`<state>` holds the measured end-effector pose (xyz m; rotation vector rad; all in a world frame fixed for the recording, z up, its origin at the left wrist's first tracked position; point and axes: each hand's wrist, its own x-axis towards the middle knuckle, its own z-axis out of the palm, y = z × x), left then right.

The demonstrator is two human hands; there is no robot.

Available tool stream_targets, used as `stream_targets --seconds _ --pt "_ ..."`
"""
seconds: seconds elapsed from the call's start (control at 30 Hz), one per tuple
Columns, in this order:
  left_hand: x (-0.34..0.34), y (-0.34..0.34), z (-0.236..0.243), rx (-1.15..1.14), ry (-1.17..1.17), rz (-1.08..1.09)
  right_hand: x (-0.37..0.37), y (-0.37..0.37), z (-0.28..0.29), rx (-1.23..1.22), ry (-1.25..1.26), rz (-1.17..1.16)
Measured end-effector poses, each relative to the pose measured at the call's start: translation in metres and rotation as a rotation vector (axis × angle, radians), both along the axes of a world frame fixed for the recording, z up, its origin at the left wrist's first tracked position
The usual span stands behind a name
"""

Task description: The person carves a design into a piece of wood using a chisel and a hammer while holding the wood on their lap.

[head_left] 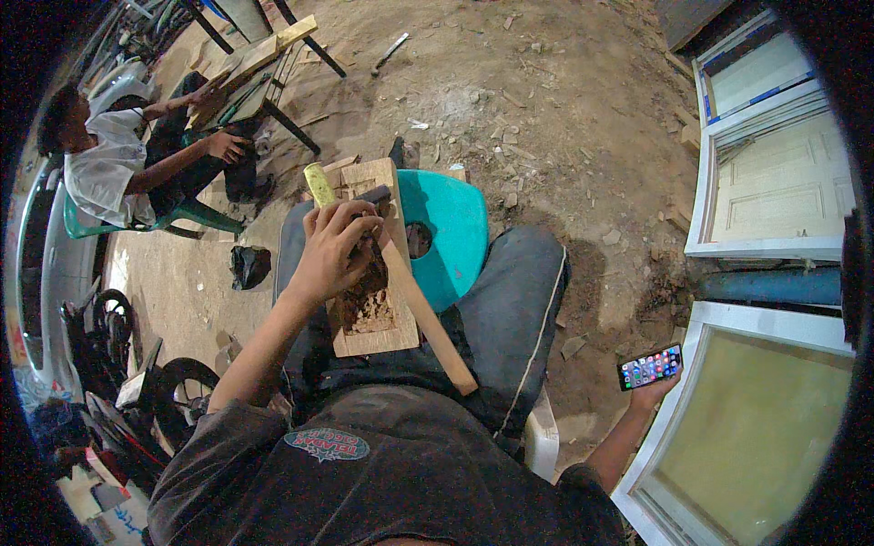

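Nearest item: dark shirt (437, 455), below the L fingers. White-framed panel (774, 320): R side, just beside the R fingers in view. Dark trousers (523, 282): under & to R of the L fingers. Turquoise stool (460, 214): R of the L fingers, btwn the knees. Carved board (373, 309): directly under the L fingers, w/ loose chips in its recess.

Hammer (426, 314): dark head just ahead of the L fingertips; wooden handle lies to their R. Long axis runs diag. from head, back & R across the board edge to the R thigh. L hand (339, 241) is nearer; R hand (657, 389) is well apart.

Phone (649, 367): lit, in R hand; R fingers wrapped round it. Yellow piece (319, 185): ahead & L of the L fingers, tilted.

L fingers: curled, slightly parted, tips down by hammer; cannot tell if pinching it or the yellow piece.
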<state>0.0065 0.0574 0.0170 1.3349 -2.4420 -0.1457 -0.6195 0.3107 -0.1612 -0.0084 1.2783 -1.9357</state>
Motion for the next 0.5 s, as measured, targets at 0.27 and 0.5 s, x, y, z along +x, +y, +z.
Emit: stream_targets --seconds 0.27,0.5 --pt "0.000 0.000 -0.001 0.011 0.000 -0.004 0.004 -0.011 -0.004 0.142 -0.043 -0.075" --pt "-0.001 0.000 0.000 0.002 -0.008 -0.001 0.015 -0.018 0.005 0.147 -0.003 -0.101"
